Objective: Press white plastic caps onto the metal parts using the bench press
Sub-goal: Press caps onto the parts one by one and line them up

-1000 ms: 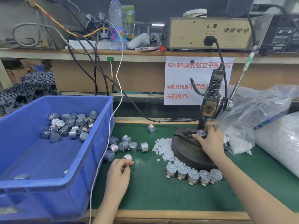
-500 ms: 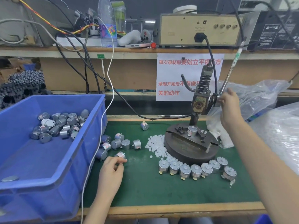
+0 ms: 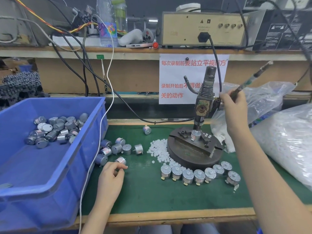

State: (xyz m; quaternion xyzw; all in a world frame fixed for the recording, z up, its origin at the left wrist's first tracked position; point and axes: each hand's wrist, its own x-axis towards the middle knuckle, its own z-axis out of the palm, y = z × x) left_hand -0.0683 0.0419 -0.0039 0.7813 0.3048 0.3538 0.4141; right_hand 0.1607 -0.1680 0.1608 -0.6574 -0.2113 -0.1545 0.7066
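Fingers of the right grip (image 3: pixel 234 108) are wrapped round the low end of the press lever (image 3: pixel 253 76), close beside the press head (image 3: pixel 203 105); held so near the pivot, the pull may come as a jerk rather than a steady push. Under the ram (image 3: pixel 199 123) one metal part (image 3: pixel 195 136) stands upright in the holder on the round base (image 3: pixel 190 159); whether a white cap sits on its shaft is too small to tell, and if the cap is crooked or the part leans, the ram would likely crush the cap or drive it on askew. A few stray caps (image 3: pixel 207 136) lie on the holder just right of it and could slip underneath. The clear bag (image 3: pixel 263 100) bulges just behind the lever and might catch in its swing. The left grip (image 3: pixel 110 176) rests on the green mat (image 3: pixel 148 196) well left of the press, fingers curled at a loose part (image 3: pixel 120 160); whether it pinches that part I cannot tell. Between the two, a heap of white caps (image 3: pixel 159 150) touches the base's left side and a curved row of parts (image 3: pixel 199 177) lines its near edge. More parts (image 3: pixel 55 129) lie in the blue bin (image 3: pixel 42 174) at the left. The desk (image 3: pixel 168 217) is wood-edged; behind it a shelf (image 3: pixel 135 50) carries a beige box (image 3: pixel 202 27), a bottle (image 3: pixel 107 26) and tangled cables, with a paper notice (image 3: pixel 177 76) taped below.
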